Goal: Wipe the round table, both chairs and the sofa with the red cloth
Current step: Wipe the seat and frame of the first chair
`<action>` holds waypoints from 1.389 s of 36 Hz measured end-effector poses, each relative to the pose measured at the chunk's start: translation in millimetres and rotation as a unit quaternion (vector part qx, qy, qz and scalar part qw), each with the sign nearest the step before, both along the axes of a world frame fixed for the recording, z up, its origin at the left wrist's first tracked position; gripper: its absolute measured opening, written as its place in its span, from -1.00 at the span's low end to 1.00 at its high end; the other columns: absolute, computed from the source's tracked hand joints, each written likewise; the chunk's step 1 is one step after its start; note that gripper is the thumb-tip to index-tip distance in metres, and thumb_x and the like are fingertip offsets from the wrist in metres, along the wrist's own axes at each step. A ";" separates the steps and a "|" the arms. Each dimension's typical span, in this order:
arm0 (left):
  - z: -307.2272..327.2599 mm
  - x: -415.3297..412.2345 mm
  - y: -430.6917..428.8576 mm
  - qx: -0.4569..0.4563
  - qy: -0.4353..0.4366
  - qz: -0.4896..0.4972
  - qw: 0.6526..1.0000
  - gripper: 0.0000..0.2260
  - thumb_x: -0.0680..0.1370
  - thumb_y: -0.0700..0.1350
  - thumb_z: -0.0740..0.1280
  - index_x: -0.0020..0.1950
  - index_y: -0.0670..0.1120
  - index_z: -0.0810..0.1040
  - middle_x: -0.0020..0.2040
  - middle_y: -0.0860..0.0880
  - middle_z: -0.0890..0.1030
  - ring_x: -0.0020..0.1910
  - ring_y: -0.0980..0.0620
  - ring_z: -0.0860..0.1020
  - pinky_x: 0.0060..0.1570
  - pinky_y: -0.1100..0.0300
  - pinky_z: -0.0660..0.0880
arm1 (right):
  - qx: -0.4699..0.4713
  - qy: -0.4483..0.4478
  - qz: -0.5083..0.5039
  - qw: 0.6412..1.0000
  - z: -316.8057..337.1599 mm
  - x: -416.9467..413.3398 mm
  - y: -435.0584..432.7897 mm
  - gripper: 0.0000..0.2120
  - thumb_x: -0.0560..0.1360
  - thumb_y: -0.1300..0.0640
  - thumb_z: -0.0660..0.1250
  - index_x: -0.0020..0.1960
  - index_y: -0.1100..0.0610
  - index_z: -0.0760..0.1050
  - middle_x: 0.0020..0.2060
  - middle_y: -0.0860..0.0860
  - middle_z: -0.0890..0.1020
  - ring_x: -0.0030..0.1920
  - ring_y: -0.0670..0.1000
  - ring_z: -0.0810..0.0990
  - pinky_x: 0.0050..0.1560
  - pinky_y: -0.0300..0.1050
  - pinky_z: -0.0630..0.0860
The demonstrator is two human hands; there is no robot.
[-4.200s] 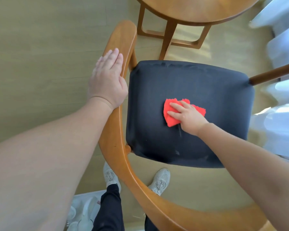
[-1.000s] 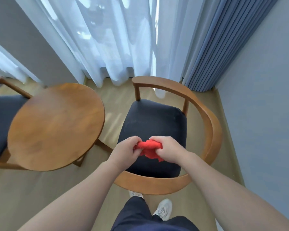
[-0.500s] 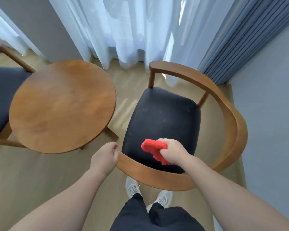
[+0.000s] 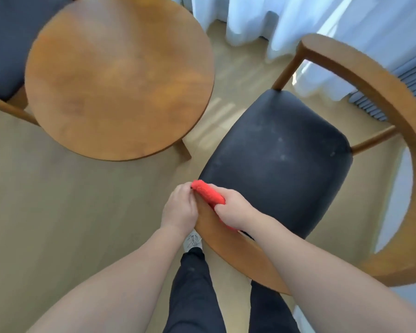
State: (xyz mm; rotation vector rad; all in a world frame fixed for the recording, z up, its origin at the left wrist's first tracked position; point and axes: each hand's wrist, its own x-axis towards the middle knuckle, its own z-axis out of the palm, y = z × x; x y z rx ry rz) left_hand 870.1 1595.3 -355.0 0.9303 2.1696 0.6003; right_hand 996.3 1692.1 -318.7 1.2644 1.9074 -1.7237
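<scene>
The red cloth (image 4: 208, 192) is folded over the near end of the wooden armrest (image 4: 238, 246) of the right chair, whose dark seat (image 4: 281, 159) lies beyond. My right hand (image 4: 233, 210) grips the cloth around the rail. My left hand (image 4: 180, 210) sits just left of it, fingers curled at the rail's end and pinching the cloth's tip. The round wooden table (image 4: 118, 75) stands at the upper left. The second chair's dark seat (image 4: 3, 44) shows at the far left edge. The sofa is out of view.
White sheer curtains (image 4: 298, 25) and grey-blue drapes (image 4: 413, 85) hang behind the chair. Light wooden floor (image 4: 58, 200) spreads left of my hands. My dark trousers (image 4: 197, 296) and a white shoe (image 4: 192, 241) are below the armrest.
The camera has moved closer and tilted down. My right hand has brought the cloth onto the end of the chair's armrest, and my left hand has closed in beside it on the cloth's tip.
</scene>
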 end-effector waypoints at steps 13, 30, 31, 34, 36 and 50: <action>0.0 22.1 1.1 -0.028 0.114 0.050 0.992 -0.56 0.55 -0.02 -0.03 0.23 -0.20 0.47 0.18 -0.17 0.49 0.16 -0.16 0.42 0.16 0.02 0.33 | 0.018 -0.049 0.194 0.980 -2.7 80.8 -18.0 -0.25 0.38 0.13 0.09 0.54 -0.22 0.04 0.38 -0.11 0.41 0.36 0.08 0.40 0.32 -0.02 0.38; 36.2 64.2 23.0 0.004 0.166 -0.166 0.972 -0.75 0.59 -0.19 0.18 0.25 -0.17 0.48 0.20 -0.09 0.52 0.25 -0.07 0.41 0.39 -0.02 0.25 | 0.060 -0.116 0.188 0.973 6.5 167.9 -32.0 -0.34 0.45 0.21 0.12 0.47 -0.25 0.17 0.27 -0.10 0.51 0.24 0.09 0.49 0.21 -0.05 0.45; 38.6 64.7 24.2 0.003 0.163 -0.173 0.971 -0.75 0.60 -0.19 0.18 0.25 -0.17 0.49 0.20 -0.09 0.52 0.25 -0.07 0.41 0.37 0.00 0.27 | 0.059 -0.118 0.186 0.974 6.1 170.1 -32.1 -0.34 0.45 0.21 0.12 0.47 -0.24 0.17 0.29 -0.11 0.50 0.25 0.08 0.48 0.22 -0.05 0.45; 42.5 67.0 25.2 0.004 0.157 -0.197 0.968 -0.75 0.59 -0.18 0.18 0.24 -0.16 0.50 0.18 -0.09 0.54 0.22 -0.07 0.44 0.31 0.05 0.30 | 0.058 -0.121 0.172 0.976 5.2 179.9 -34.3 -0.34 0.45 0.20 0.14 0.47 -0.26 0.16 0.30 -0.13 0.49 0.27 0.08 0.47 0.23 -0.04 0.45; 43.0 70.5 24.5 0.007 0.163 -0.217 0.963 -0.77 0.59 -0.19 0.20 0.21 -0.16 0.52 0.14 -0.09 0.56 0.18 -0.07 0.46 0.28 0.05 0.33 | 0.061 -0.123 0.170 0.976 6.2 188.4 -35.3 -0.36 0.46 0.20 0.15 0.46 -0.26 0.17 0.29 -0.13 0.49 0.24 0.07 0.49 0.22 -0.02 0.47; 19.9 127.4 27.0 0.064 0.194 -0.306 0.930 -0.78 0.49 -0.11 0.21 0.00 -0.12 0.60 -0.07 -0.02 0.61 -0.06 -0.05 0.55 0.07 0.07 0.46 | 0.133 -0.185 0.300 0.926 6.5 279.8 -10.1 -0.38 0.34 0.13 0.12 0.41 -0.07 0.34 0.35 -0.04 0.47 0.32 0.08 0.43 0.36 0.03 0.28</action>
